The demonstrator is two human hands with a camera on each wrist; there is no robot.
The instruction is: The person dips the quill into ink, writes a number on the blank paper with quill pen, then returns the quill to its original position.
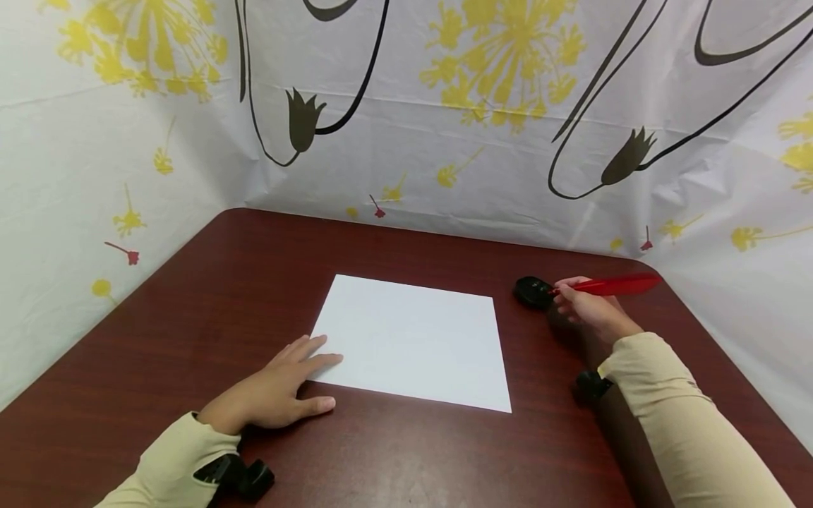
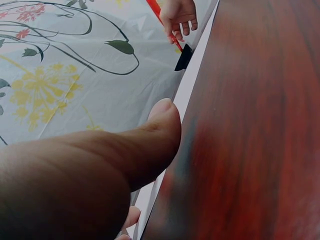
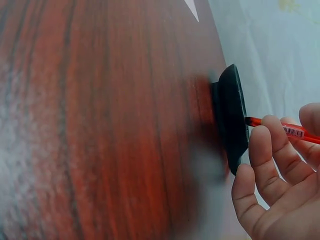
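A white sheet of paper [image 1: 413, 342] lies on the dark red-brown table. My left hand [image 1: 279, 388] rests with spread fingers at the sheet's lower left corner, two fingertips on the paper and the thumb [image 2: 150, 145] on the near side. Off to the right, my right hand [image 1: 591, 303] pinches a red feather-shaped pen [image 1: 619, 284] low on its shaft, where a barcode label [image 3: 293, 131] shows. The pen's dark tip [image 3: 248, 121] points left, right at the face of a small black oval stand [image 1: 533, 291].
Wood-grain tabletop [image 1: 406, 458] surrounds the sheet. A white hanging cloth [image 1: 406, 162] with yellow flowers and dark stems closes off the back and sides. Black wrist devices [image 1: 235, 476] sit at both cuffs.
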